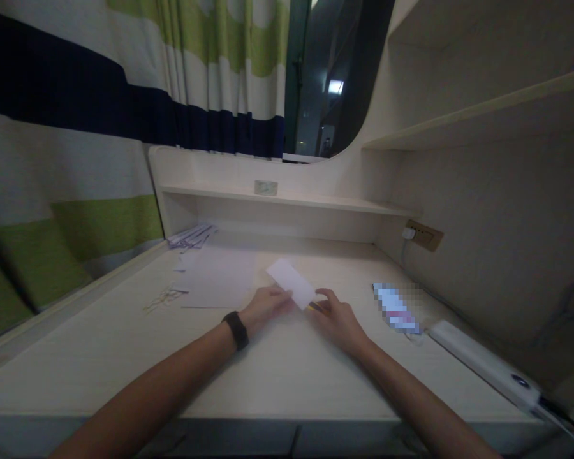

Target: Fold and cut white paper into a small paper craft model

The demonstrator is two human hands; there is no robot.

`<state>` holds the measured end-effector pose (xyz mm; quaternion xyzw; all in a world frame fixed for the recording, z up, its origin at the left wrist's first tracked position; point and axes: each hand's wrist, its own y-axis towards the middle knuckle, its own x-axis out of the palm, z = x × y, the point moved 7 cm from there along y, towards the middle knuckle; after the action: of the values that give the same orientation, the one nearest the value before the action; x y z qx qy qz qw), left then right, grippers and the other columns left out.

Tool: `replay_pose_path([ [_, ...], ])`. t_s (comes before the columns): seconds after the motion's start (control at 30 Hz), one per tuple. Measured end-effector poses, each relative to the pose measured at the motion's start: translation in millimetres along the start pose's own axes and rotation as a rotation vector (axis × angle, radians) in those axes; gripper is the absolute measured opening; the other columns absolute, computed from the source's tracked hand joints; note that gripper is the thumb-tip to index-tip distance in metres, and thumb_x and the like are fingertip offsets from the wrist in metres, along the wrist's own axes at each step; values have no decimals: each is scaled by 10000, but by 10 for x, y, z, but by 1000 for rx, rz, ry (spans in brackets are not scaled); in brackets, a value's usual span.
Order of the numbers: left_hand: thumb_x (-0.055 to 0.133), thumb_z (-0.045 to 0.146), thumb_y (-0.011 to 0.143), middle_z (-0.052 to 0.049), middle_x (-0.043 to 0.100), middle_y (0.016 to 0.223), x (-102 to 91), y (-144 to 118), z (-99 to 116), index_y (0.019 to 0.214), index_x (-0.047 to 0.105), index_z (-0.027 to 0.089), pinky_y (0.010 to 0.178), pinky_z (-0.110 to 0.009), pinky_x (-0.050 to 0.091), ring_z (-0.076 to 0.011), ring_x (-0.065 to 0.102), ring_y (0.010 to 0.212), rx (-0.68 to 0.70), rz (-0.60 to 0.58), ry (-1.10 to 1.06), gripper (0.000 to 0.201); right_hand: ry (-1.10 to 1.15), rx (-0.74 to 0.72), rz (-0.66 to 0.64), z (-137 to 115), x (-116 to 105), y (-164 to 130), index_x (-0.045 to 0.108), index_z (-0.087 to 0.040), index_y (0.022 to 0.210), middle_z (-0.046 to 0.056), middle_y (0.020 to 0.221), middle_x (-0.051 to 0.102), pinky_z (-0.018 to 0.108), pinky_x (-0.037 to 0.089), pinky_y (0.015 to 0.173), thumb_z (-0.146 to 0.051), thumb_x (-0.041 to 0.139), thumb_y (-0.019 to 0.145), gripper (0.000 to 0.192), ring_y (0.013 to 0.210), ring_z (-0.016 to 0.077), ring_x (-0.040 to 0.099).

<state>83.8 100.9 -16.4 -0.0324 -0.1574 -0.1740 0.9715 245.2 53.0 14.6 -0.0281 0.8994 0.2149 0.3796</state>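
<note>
Pale wood-grain desk (277,376) runs from the near edge outward, both forearms lying across it. Near the middle, the left hand (265,305) pinches the near-left edge of a small white paper (291,282), fingers closed on it, while the right hand (337,319) rests its curled fingertips by the paper's near-right corner. The sheet looks light, thin and floppy, best held by its edges. Farther left lie loose sheets (215,280) and paper strips (191,236).
</note>
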Motion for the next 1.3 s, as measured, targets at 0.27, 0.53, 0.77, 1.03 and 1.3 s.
replay_pose_path([
  [0.27, 609, 448, 754, -68, 570, 444, -89, 17, 116, 497, 627, 136, 483, -263, 389, -138, 499, 421, 108, 50, 656, 405, -94, 11, -37, 87, -13, 8, 426, -217, 1054, 49, 928, 679, 272, 427, 655, -275, 552, 802, 288, 793, 190, 632],
  [0.53, 548, 442, 804, -74, 560, 1248, 137, -164, 400, 1136, 618, 264, 1054, -415, 150, -275, 395, 1223, 571, -211, 1158, 383, -289, -85, -64, 146, 50, 35, 533, -179, 919, 61, 869, 630, 269, 403, 695, -284, 569, 808, 157, 815, 185, 580],
  [0.77, 436, 509, 854, -50, 457, 1359, -20, -28, 106, 1220, 547, 298, 1062, -439, 58, -282, 301, 1291, 445, -237, 1207, 437, -263, -131, -121, 143, 67, 26, 552, -188, 974, 57, 935, 623, 281, 410, 777, -161, 548, 797, 180, 904, 182, 559],
  [1.03, 477, 498, 829, -113, 564, 1224, 1, -110, 246, 1142, 612, 228, 1020, -425, 180, -310, 401, 1196, 463, -64, 1231, 435, -257, -172, -67, 136, 36, 20, 615, -192, 995, 69, 970, 633, 311, 421, 836, -176, 568, 784, 217, 939, 191, 547],
  [1.3, 445, 519, 837, -48, 483, 1335, 8, -83, 92, 1186, 581, 337, 1016, -500, 98, -382, 309, 1258, 481, -124, 1271, 416, -346, -248, -80, 24, 45, -9, 661, -192, 957, 71, 899, 628, 327, 406, 800, -220, 573, 791, 190, 892, 207, 531],
])
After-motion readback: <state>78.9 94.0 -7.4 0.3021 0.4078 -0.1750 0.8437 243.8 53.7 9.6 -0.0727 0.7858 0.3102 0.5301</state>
